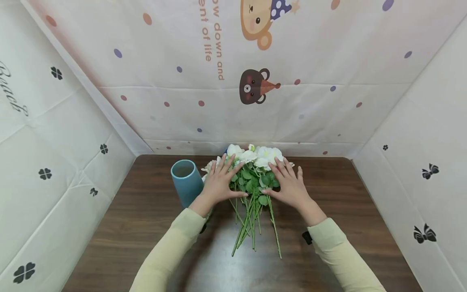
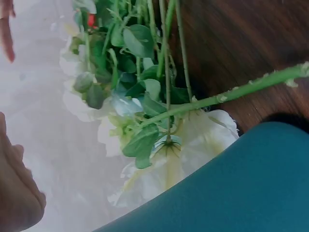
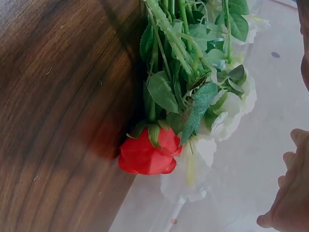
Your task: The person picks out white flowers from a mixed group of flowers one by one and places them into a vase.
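Pale sleeves (image 1: 164,251) hung over the table (image 1: 116,239), left hand (image 1: 220,181) and right hand (image 1: 290,187) spread about the flowers (image 1: 251,184), which lay beside the blue vase (image 1: 187,187); a sideways bump from the left hand could have toppled it.

Vase (image 1: 187,188): teal-blue, paler rim. Blooms (image 1: 268,156): white, yellow-tinged centres; one red rose (image 3: 148,153). Leaves (image 1: 251,185), stems (image 1: 253,233): green. Table (image 1: 146,227): dark brown, streaked wood grain. Sleeves (image 1: 169,247): pale yellow-green. Back cloth (image 1: 317,40): off-white; orange, pink and purple spots, tan bear (image 1: 251,28), dark-brown bear (image 1: 250,86) in orange hat (image 1: 268,86). Side cloths (image 1: 69,134): white; black clovers (image 1: 45,174) left, black bows (image 1: 425,234) right.
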Tool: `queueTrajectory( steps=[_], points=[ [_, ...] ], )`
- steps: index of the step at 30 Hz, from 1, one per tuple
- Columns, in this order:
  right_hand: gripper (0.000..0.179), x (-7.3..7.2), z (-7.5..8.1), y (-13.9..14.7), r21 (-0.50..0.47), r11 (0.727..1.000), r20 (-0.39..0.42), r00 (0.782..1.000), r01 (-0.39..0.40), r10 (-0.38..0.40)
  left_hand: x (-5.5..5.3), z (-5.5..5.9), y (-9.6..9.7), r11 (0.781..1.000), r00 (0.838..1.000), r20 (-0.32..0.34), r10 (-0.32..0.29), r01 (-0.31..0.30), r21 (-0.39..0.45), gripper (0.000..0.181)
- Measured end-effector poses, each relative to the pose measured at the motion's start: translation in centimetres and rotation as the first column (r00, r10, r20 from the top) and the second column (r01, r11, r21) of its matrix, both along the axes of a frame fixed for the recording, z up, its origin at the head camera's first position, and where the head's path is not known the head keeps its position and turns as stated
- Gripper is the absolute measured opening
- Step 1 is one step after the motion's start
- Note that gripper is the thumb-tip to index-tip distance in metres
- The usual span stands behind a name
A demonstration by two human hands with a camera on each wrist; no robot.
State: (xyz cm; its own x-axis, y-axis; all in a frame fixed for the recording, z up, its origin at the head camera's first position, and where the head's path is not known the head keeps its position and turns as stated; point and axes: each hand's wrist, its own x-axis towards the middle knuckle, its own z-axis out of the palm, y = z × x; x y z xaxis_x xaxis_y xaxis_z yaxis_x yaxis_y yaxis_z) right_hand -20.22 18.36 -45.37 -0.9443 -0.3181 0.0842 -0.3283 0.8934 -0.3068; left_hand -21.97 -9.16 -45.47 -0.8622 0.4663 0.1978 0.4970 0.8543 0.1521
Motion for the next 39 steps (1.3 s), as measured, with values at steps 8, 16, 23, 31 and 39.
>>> queueTrajectory(
  steps=[8, 16, 23, 31, 39],
  points=[
    [0.095, -0.2, 0.0, -0.3, -0.024, 1.000, -0.067, 0.998, 0.013, -0.014, 3.5, 0.6, -1.4, 0.982, 0.999, 0.035, 0.033, -0.039, 0.185, 0.097],
    [0.071, -0.4, -1.2, -0.5, -0.051, 0.998, -0.072, 0.997, 0.024, -0.028, 7.9, -0.1, -4.8, 0.939, 0.977, 0.113, 0.183, -0.207, 0.273, 0.071],
    [0.034, -0.3, -2.5, -0.9, -0.071, 0.994, 0.087, 0.993, 0.080, -0.074, 9.0, -2.0, -9.6, 0.855, 0.933, -0.119, 0.340, -0.254, 0.453, 0.039],
    [0.057, -0.1, -4.2, -1.1, -0.151, 0.972, 0.330, 0.936, 0.178, -0.120, 7.2, -2.6, -12.6, 0.667, 0.871, 0.009, 0.490, -0.381, 0.640, 0.064],
    [0.026, -0.8, -5.4, -1.4, -0.322, 0.905, 0.511, 0.856, 0.278, -0.081, 3.9, -2.2, -12.4, 0.604, 0.909, 0.299, 0.289, -0.416, 0.680, 0.117]
  ],
)
